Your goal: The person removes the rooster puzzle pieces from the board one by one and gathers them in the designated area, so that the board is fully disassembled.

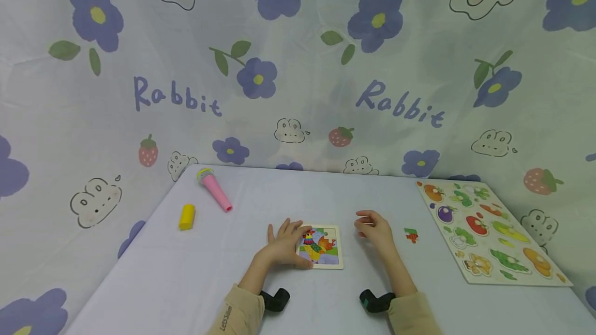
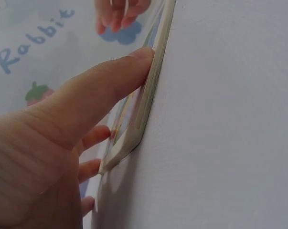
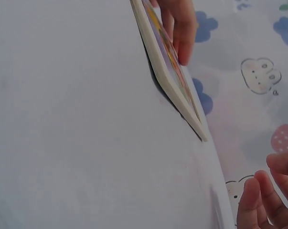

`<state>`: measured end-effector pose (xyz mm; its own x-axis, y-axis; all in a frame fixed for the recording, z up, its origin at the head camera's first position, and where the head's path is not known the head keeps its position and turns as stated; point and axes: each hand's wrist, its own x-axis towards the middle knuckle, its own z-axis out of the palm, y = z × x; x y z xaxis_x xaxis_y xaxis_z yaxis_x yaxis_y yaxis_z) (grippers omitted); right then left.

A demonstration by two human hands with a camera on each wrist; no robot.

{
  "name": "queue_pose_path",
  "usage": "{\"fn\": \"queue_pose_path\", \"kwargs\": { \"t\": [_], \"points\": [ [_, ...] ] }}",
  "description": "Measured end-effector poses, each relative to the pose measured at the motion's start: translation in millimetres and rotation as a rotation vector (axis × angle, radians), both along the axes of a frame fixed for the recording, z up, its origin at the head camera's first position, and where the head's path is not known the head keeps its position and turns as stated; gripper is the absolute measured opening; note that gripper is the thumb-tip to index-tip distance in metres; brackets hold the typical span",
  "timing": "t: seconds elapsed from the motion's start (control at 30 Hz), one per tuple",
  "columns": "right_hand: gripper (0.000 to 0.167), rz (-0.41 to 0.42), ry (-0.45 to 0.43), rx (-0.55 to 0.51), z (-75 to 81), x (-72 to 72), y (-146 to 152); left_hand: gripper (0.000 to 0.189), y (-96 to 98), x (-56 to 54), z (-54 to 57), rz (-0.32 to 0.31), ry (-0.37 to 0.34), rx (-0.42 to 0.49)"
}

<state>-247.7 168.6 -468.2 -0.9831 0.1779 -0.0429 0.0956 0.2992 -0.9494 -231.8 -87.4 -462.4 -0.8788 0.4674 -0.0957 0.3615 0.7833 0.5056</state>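
Left hand (image 1: 285,248) spread on the rooster puzzle (image 1: 321,246), right hand (image 1: 376,229) holding nothing

We see the left hand at lower centre of the head view, its fingers spread wide over the left end of the puzzle. The thumb lies along the near edge and the index fingertip touches the upper left corner; nothing is lifted. The left wrist view shows the thumb resting on the pale rim. The puzzle lies flat on the white table (image 1: 139,283), just below the middle of the head view.

Right of it we find the right hand apart from the puzzle, fingers loosely bent, with nothing between them. Beige sleeves (image 1: 242,309) cover both forearms, and black devices (image 1: 277,300) sit at the wrists.

Farther right lies a small red-and-green piece (image 1: 412,235), and at the right of the frame a vegetable board (image 1: 505,260). Left of centre we have a yellow block (image 1: 187,217) and, above it, a pink toy microphone (image 1: 216,192). Across the upper frame hangs a backdrop (image 1: 307,102) with purple flowers, strawberries and "Rabbit" lettering.
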Motion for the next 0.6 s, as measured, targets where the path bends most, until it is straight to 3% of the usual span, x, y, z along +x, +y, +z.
{"fn": "queue_pose_path", "kwargs": {
  "t": [0.6],
  "points": [
    [0.027, 0.064, 0.008, -0.029, -1.8, 1.8, -27, 0.097, 1.1, 1.9, 1.7, 0.037, 0.002, 0.008]
  ]
}}
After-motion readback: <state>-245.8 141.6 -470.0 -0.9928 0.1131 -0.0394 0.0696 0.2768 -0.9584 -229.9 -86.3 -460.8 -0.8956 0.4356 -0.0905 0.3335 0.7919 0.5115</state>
